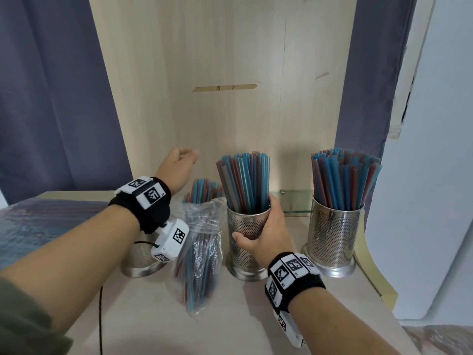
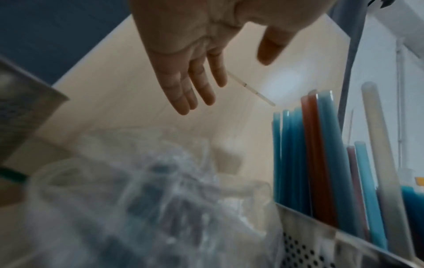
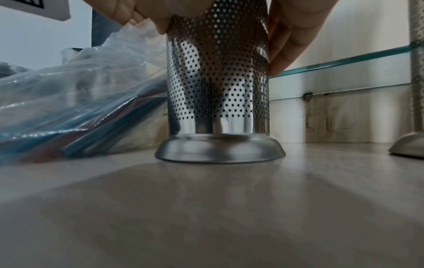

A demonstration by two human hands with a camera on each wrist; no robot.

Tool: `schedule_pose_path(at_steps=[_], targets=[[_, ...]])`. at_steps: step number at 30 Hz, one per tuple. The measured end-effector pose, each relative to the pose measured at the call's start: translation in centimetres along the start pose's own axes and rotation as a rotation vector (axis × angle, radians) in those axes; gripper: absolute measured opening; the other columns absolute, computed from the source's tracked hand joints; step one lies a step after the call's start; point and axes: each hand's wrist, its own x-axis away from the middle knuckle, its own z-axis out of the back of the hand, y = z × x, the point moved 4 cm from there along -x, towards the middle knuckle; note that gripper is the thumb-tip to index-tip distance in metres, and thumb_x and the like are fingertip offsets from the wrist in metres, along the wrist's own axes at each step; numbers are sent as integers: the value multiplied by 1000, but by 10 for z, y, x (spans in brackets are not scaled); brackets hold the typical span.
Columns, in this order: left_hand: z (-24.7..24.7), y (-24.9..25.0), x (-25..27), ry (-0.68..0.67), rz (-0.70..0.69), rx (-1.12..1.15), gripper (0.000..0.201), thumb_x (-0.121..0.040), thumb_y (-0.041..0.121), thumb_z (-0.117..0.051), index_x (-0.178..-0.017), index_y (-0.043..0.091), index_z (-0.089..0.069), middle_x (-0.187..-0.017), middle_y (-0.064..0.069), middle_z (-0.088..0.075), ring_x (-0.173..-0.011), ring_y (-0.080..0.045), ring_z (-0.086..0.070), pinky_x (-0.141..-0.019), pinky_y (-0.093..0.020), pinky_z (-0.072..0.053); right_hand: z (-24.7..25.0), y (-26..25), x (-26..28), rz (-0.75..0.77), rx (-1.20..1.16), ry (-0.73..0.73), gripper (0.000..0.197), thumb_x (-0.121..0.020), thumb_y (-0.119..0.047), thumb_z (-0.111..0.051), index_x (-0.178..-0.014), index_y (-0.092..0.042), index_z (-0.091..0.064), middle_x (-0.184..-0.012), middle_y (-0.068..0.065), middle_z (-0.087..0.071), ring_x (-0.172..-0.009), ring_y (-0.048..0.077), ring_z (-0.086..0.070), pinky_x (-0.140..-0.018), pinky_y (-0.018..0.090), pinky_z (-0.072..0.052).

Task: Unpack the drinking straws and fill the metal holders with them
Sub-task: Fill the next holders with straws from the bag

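Note:
Three perforated metal holders stand on the pale table. My right hand [image 1: 263,234] grips the middle holder [image 1: 247,252], [image 3: 218,87], which is packed with blue and red straws [image 1: 243,180]. The right holder [image 1: 332,239] is also full of straws [image 1: 344,178]. The left holder [image 1: 140,260] is mostly hidden behind my left wrist. A clear plastic bag [image 1: 202,242], [image 2: 149,208] with straws in it leans between the left and middle holders. My left hand [image 1: 179,170], [image 2: 201,59] hovers above the bag, fingers straight and empty.
A wooden back panel [image 1: 230,73] rises behind the holders, with dark curtains [image 1: 51,98] on both sides. A glass shelf edge [image 1: 294,203] runs low between the middle and right holders. A black cable [image 1: 101,316] hangs at the table's front left.

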Motion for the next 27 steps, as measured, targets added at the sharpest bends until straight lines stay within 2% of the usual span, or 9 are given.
schedule_pose_path(at_steps=[2,5,10,13,15,18,21,25,27], targets=[[4,-10,2,27,38,-88,21,-98,33,-46,-111,18,-54,-119,-3,-59,-112,-21,-54,-102,-39,-43,0,0,0,3,-9,3,111,-59,-38,-90,-147,-29,-23,-138,-8,-45,-127,11,-47,-110,32,-42],[2,-15,23,28,9,-232,32,-101,32,-43,-122,11,-55,-118,1,-56,-105,-14,-49,-91,-28,-36,1,-2,0,11,-8,2,107,-59,-37,-90,-144,-31,-25,-132,-11,-45,-125,9,-47,-108,29,-42],[-12,-25,44,-51,-56,-518,41,-100,36,-48,-130,7,-51,-128,-7,-58,-112,-21,-55,-93,-30,-42,1,-2,0,-2,-8,4,110,-59,-37,-90,-146,-28,-24,-134,-11,-43,-126,7,-44,-110,29,-40],[-19,-34,36,-65,17,-710,38,-99,36,-51,-114,2,-62,-103,-11,-66,-83,-22,-57,-65,-25,-43,1,-2,0,-10,-2,-1,112,-59,-37,-90,-148,-28,-22,-139,-8,-43,-128,8,-44,-111,31,-40],[-21,-47,27,-87,83,-793,48,-93,49,-56,-101,3,-68,-86,-9,-65,-72,-23,-58,-51,-26,-39,1,-3,1,-14,4,-3,113,-60,-37,-90,-148,-29,-21,-141,-7,-42,-129,9,-43,-111,31,-40],[-26,-65,20,-114,106,-834,55,-86,62,-58,-94,9,-70,-81,-5,-67,-69,-23,-60,-56,-27,-46,1,-3,1,-8,-3,-4,111,-60,-36,-90,-147,-31,-22,-135,-13,-41,-126,6,-43,-110,29,-40],[-30,-69,22,-67,63,-827,43,-85,62,-60,-93,20,-66,-76,3,-60,-67,-18,-55,-61,-24,-43,2,-2,0,-4,-3,-6,110,-60,-37,-90,-146,-32,-22,-131,-16,-39,-124,4,-42,-109,27,-39],[-31,-74,21,-107,123,-667,42,-85,55,-65,-110,22,-66,-87,1,-66,-74,-19,-61,-67,-25,-48,1,-1,0,-9,-5,-7,111,-60,-37,-90,-147,-31,-21,-136,-12,-41,-126,6,-43,-110,29,-40],[-30,-76,19,-96,155,-546,42,-87,48,-67,-117,20,-66,-90,0,-68,-70,-17,-63,-63,-23,-48,1,0,0,-16,-10,-10,112,-60,-37,-90,-147,-32,-21,-140,-9,-42,-128,8,-44,-110,30,-40]])
